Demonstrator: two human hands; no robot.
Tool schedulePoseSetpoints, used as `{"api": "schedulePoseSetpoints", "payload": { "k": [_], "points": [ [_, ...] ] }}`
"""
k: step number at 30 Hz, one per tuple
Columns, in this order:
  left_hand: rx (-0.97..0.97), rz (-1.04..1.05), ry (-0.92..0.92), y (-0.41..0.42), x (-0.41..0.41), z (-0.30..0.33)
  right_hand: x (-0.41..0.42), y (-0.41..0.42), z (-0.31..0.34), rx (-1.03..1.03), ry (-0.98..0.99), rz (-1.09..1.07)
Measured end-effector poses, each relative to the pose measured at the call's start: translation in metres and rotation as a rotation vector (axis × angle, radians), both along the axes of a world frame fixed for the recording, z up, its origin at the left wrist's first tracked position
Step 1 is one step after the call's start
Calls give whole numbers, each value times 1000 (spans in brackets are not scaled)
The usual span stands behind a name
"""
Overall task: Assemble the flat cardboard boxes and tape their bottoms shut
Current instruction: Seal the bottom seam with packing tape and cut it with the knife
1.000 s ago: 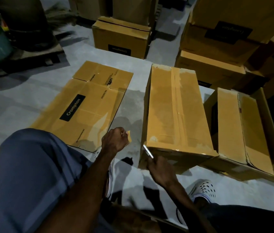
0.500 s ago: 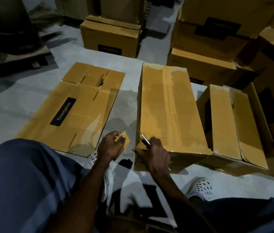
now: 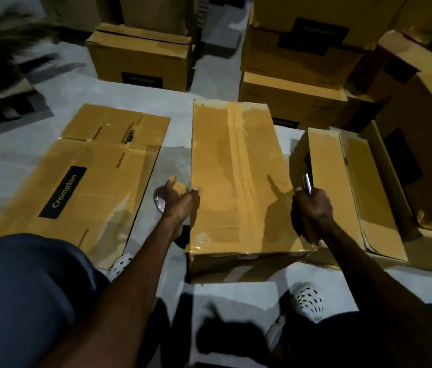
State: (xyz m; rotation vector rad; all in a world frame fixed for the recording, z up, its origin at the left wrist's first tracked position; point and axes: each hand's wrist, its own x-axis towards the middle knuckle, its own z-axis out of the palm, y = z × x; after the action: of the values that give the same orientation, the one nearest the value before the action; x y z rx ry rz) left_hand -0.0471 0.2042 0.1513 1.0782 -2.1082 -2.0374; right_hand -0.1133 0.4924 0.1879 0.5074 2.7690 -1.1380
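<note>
An assembled cardboard box (image 3: 236, 176) stands bottom up on the floor in front of me, with a glossy tape strip along its middle seam. My left hand (image 3: 179, 201) rests at the box's left edge and holds a tape roll (image 3: 159, 202), its thumb touching the top face. My right hand (image 3: 313, 208) is pressed against the box's right side, closed around a thin metal cutter (image 3: 307, 181) that points upward. A flat, folded box (image 3: 84, 179) with a black Crompton label lies on the floor to the left.
Another assembled box (image 3: 347, 187) leans close on the right, touching the central one. More boxes (image 3: 140, 57) are stacked at the back and a tall stack (image 3: 297, 51) at the back right. My knees and white shoes (image 3: 306, 301) are near the front edge.
My right hand moved from the box's near left corner across to its right side, with the cutter. My left hand rose to the box's left edge. The view came closer.
</note>
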Motion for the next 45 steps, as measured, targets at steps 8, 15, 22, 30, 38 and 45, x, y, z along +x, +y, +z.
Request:
{"api": "schedulePoseSetpoints", "payload": {
  "k": [8, 15, 22, 30, 38, 45],
  "points": [
    [-129, -6, -72, 13, -9, -7, 1, -13, -5, -13, -75, -4],
    [-265, -103, -112, 6, 76, 27, 62, -3, 4, 0, -188, 123],
    [-284, -354, -355, 6, 158, 57, 140, 6, 25, -100, -556, 260],
    [-295, -456, -347, -11, 144, 58, 125, 9, 38, -2, -645, 312],
    [-682, -312, 79, -19, 65, 113, 55, -47, 95, 72, -339, 550],
    [-301, -658, 145, -13, 15, 143, 18, -77, 109, -109, -101, 605]
  ]
}}
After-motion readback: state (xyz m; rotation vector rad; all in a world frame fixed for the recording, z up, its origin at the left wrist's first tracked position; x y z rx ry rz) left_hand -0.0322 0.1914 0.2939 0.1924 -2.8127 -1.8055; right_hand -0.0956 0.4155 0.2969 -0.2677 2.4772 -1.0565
